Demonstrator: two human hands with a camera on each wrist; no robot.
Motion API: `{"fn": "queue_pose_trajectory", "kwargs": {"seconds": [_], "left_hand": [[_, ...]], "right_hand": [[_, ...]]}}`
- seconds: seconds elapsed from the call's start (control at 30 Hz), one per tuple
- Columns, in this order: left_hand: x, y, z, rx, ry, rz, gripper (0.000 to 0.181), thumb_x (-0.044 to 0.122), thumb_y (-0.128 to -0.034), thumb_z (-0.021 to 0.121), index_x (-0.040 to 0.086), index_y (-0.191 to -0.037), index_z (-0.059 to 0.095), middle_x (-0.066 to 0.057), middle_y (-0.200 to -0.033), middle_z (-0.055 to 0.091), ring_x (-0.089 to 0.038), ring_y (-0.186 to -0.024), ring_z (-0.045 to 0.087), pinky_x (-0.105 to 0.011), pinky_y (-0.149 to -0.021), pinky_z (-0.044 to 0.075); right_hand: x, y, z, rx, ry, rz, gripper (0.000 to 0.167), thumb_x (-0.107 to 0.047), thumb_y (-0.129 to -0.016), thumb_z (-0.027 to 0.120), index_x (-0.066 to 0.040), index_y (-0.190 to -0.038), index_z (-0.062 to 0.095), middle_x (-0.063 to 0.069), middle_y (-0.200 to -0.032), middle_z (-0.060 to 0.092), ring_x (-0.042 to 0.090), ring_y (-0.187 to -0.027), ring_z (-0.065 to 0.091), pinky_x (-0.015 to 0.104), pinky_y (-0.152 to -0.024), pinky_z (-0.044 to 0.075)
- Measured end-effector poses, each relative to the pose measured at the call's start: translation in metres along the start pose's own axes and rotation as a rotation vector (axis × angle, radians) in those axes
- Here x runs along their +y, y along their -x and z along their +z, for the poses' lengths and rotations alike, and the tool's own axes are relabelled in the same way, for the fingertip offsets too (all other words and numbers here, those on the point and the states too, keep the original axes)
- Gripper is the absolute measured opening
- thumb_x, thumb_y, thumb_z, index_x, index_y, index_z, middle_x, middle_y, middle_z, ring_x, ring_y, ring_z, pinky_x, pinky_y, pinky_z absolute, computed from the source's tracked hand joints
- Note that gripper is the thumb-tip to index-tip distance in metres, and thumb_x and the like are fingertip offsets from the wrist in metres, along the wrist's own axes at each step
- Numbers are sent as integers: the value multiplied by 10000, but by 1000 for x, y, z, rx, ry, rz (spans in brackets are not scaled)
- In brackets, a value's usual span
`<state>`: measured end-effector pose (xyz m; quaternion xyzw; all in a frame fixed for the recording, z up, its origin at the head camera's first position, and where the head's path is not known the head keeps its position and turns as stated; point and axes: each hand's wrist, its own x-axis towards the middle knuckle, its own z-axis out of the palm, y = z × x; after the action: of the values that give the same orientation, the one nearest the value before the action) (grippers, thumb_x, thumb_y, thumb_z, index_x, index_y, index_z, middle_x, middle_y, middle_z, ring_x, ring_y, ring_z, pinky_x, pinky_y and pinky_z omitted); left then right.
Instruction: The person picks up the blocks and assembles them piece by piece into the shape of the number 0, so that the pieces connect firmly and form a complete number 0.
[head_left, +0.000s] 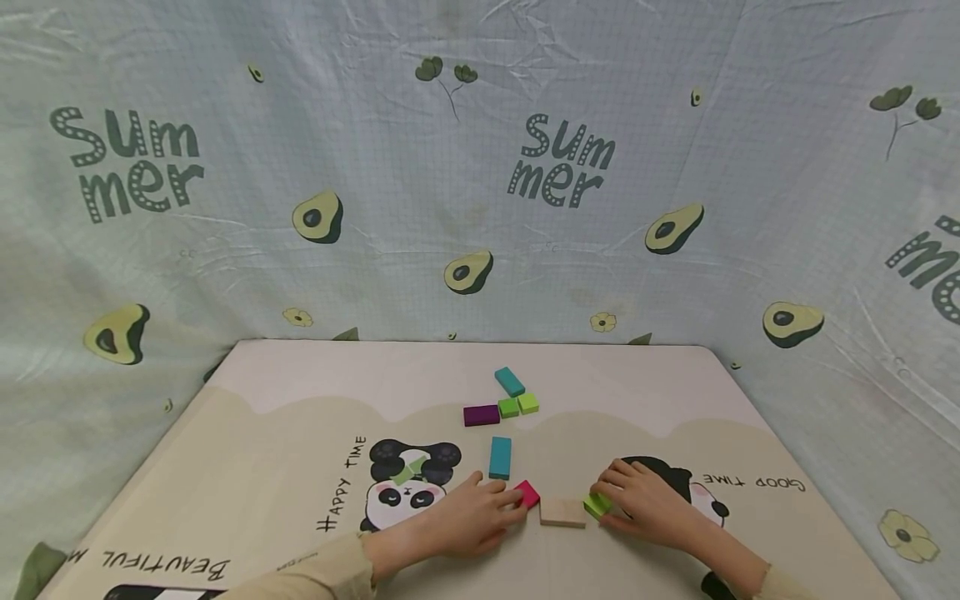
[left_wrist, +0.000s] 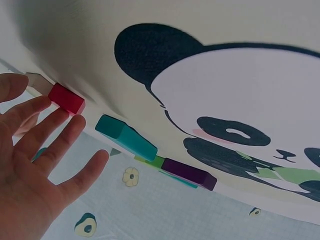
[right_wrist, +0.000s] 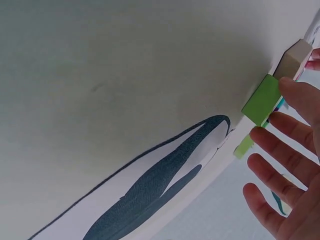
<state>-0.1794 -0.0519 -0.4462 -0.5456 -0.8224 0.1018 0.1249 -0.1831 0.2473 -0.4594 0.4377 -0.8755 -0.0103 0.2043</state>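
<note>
A red block (head_left: 527, 495) lies at the fingertips of my left hand (head_left: 476, 515); in the left wrist view the index and middle fingers touch the red block (left_wrist: 66, 99) with the hand spread fairly straight. To its right is a plain wooden block (head_left: 562, 512), lying flat, close to the red one. At the wooden block's other end, my right hand (head_left: 648, 506) pinches a light green block (head_left: 597, 505) between thumb and index finger. The right wrist view shows that green block (right_wrist: 262, 100) against or very near the wooden block (right_wrist: 294, 60), the other fingers extended.
Behind the hands lies a teal block (head_left: 500, 458). Farther back are a purple block (head_left: 482, 415), a green block (head_left: 508, 407), a lighter green one (head_left: 528, 403) and another teal block (head_left: 510, 382). The table (head_left: 300, 450) has printed pandas; a patterned curtain (head_left: 390, 167) hangs behind.
</note>
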Motion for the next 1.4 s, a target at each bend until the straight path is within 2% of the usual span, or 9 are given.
{"fn": "queue_pose_trajectory", "kwargs": {"seconds": [0.23,0.67,0.87,1.13,1.4], "left_hand": [[-1,-1,-2,-23,11,1,370,362,-859,542,260,-1214,525,71,-1174,557,-99,-987,514,-328,-810,465],[0,1,0,13,7,-9,364,355,-858,540,263,-1210,536,72,-1183,563,-103,-983,519,-318,-789,456],[-1,2,1,9,8,-19,384,361,-858,540,266,-1230,525,76,-1212,556,-107,-993,519,-321,-793,453],[-2,2,0,-11,58,-30,407,345,-860,544,264,-1258,506,75,-1240,548,-108,-1010,511,-325,-812,451],[-4,3,-1,-5,61,-27,399,348,-860,542,268,-1250,512,79,-1233,551,-103,-1021,507,-299,-795,441]], "right_hand": [[-1,-1,0,-17,-7,17,329,-370,-654,743,-246,-920,595,-135,-856,551,43,-809,449,268,-694,415],[-2,1,-1,6,-8,12,320,-321,-650,753,-234,-919,601,-129,-858,549,51,-825,477,267,-687,424],[-3,2,-1,1,-13,15,326,-296,-643,756,-234,-921,599,-130,-858,547,57,-833,481,273,-683,424],[-3,2,-1,11,-15,15,341,-272,-629,763,-233,-924,597,-128,-863,546,66,-843,485,277,-688,426],[-3,2,1,23,-11,11,350,-262,-622,763,-232,-930,599,-129,-865,548,64,-833,475,264,-686,419]]}}
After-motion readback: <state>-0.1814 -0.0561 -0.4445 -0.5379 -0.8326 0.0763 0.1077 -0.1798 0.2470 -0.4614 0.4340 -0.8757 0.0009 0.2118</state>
